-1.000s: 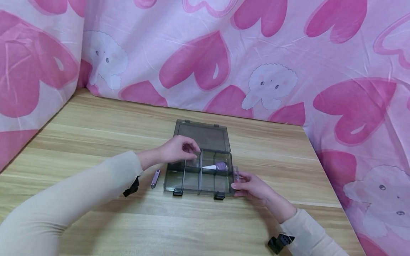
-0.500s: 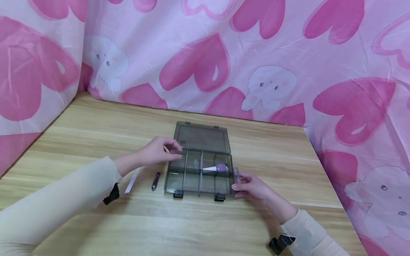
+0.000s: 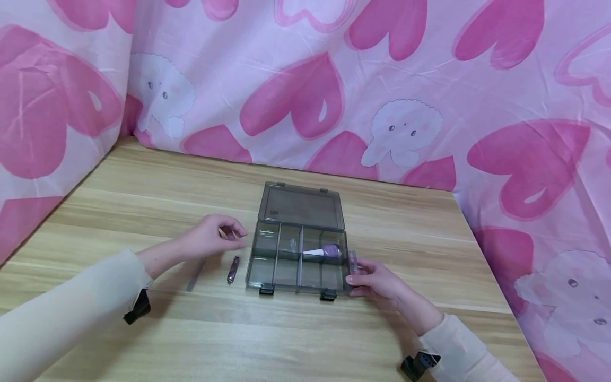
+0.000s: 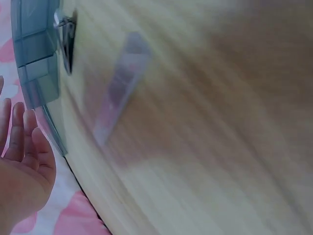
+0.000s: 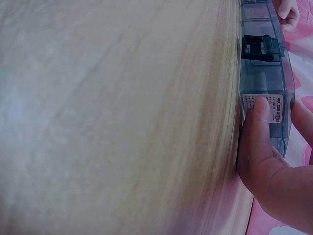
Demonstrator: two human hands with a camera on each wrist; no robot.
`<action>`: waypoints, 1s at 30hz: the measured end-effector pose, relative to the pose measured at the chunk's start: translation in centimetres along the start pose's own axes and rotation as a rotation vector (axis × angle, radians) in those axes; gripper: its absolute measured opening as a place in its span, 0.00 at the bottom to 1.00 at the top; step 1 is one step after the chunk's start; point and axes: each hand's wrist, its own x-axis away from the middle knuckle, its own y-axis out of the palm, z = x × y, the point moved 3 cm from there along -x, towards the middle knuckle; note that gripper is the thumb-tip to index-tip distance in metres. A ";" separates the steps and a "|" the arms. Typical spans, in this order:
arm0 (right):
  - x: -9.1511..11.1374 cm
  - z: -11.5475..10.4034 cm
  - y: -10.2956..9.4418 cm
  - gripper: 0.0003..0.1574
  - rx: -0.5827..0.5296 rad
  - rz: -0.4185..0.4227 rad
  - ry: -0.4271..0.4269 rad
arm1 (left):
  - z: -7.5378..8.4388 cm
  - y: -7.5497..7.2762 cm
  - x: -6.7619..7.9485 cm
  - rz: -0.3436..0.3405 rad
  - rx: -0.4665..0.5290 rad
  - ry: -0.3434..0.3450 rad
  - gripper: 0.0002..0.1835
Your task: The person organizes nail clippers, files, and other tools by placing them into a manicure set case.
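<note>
A smoky see-through compartment box [image 3: 286, 273] lies with its lid [image 3: 303, 206] folded back on the wooden table. A purple nail polish bottle [image 3: 330, 251] with a white cap is in a back right compartment. My right hand [image 3: 379, 278] holds the box's right side, with fingers on the label [image 5: 272, 115] and a finger or thumb at the top rim. Left of the box, my left hand [image 3: 212, 234] hovers with loosely bent fingers and nothing in them. Below it lie nail clippers [image 3: 233, 269] and a flat, pale, narrow strip [image 3: 194, 276], blurred in the left wrist view.
Two dark latches, a left one [image 3: 266, 289] and a right one [image 3: 328, 295], stick out from the box's front. A pink heart-patterned cloth [image 3: 296, 95] hangs behind the table [image 3: 305, 339] and along both its sides.
My left hand has drawn back leftward from over the box to beside it, uncovering the left compartments and the pale strip. My right hand stays at the box's right side.
</note>
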 end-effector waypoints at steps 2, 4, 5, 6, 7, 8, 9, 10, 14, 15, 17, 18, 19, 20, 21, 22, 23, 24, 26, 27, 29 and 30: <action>0.1 0.0 0.0 0.44 0.004 0.011 0.007 | -0.5 -0.1 0.4 -0.002 -0.011 0.000 0.12; 0.1 -0.1 -0.1 0.45 0.008 0.018 0.014 | -0.8 0.0 0.8 -0.006 -0.022 0.001 0.13; 0.1 -0.1 -0.1 0.45 0.008 0.020 0.017 | -1.0 0.0 0.9 -0.010 -0.027 -0.004 0.13; 0.1 0.0 -0.1 0.45 0.008 0.022 0.018 | -1.2 0.1 1.1 -0.014 -0.037 -0.012 0.13; 0.1 -0.1 -0.1 0.45 0.008 0.018 0.016 | -1.3 0.2 1.2 -0.018 -0.046 -0.024 0.13; 0.1 -0.1 -0.1 0.45 0.007 0.017 0.016 | -1.4 0.4 1.3 -0.023 -0.056 -0.031 0.13; 0.1 0.0 -0.1 0.45 0.006 0.016 0.015 | -1.5 0.5 1.4 -0.027 -0.069 -0.036 0.13; 0.1 0.0 -0.1 0.45 0.005 0.015 0.014 | -1.6 0.7 1.5 -0.032 -0.080 -0.038 0.13; 0.2 0.0 -0.1 0.45 0.008 0.014 0.013 | -1.7 1.3 1.9 -0.040 -0.150 -0.012 0.14; 0.2 0.0 -0.1 0.45 0.009 0.013 0.013 | -1.7 1.4 2.0 -0.041 -0.164 -0.002 0.14; 0.2 0.0 -0.1 0.45 0.011 0.010 0.011 | -1.6 1.6 2.1 -0.046 -0.188 0.021 0.14; 0.2 0.0 -0.1 0.45 0.010 0.009 0.010 | -1.6 1.7 2.1 -0.048 -0.199 0.028 0.14; 0.2 0.0 0.0 0.45 0.007 0.008 0.008 | -1.6 1.7 2.2 -0.048 -0.207 0.032 0.14; 0.2 0.0 0.0 0.44 0.006 0.006 0.006 | -1.6 1.8 2.2 -0.048 -0.217 0.032 0.13; 0.1 -0.1 0.1 0.44 0.003 0.004 0.005 | -1.6 1.8 2.2 -0.047 -0.223 0.031 0.13; 0.1 -0.1 0.1 0.44 0.000 0.003 0.004 | -1.6 1.8 2.2 -0.047 -0.230 0.031 0.13; 0.1 -0.1 0.1 0.44 -0.003 0.003 0.004 | -1.6 1.8 2.2 -0.044 -0.238 0.030 0.12; 0.2 -0.1 0.1 0.44 -0.005 0.003 0.003 | -1.6 1.8 2.2 -0.042 -0.246 0.028 0.12; 0.2 -0.1 0.1 0.44 -0.007 0.001 0.002 | -1.6 1.8 2.2 -0.039 -0.261 0.028 0.11; 0.2 -0.1 0.1 0.44 -0.007 0.000 0.002 | -1.6 1.8 2.2 -0.039 -0.268 0.026 0.11; 0.2 -0.1 0.2 0.43 -0.006 -0.001 0.001 | -1.7 1.9 2.3 -0.039 -0.286 0.017 0.12; 0.2 -0.1 0.2 0.43 -0.006 -0.002 0.000 | -1.6 1.9 2.3 -0.039 -0.300 0.018 0.13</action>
